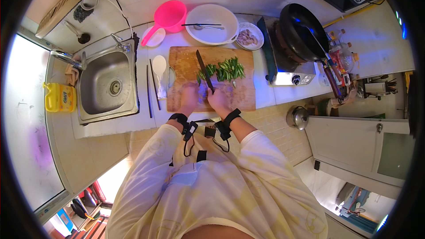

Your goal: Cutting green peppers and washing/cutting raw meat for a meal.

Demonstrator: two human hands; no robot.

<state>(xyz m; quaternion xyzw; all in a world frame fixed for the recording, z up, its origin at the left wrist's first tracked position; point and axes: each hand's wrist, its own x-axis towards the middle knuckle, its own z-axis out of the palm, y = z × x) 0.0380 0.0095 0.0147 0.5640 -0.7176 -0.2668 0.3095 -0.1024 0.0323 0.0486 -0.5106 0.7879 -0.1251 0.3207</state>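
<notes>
My right hand grips a kitchen knife by its handle, the dark blade angled up and to the left over a wooden cutting board. To the right of the blade lies a pile of chopped green vegetable, with some pieces on the blade's left side. My left hand is blurred above the board's left part, just left of the knife. Its fingers look curled, but whether they hold anything is unclear. A small pale piece rests below the pile.
Behind the board stand a pink dipper, a white basin and a bowl of pale meat pieces. Chopsticks and a white spoon lie left, near the steel sink. A wok tilts over the gas stove at right.
</notes>
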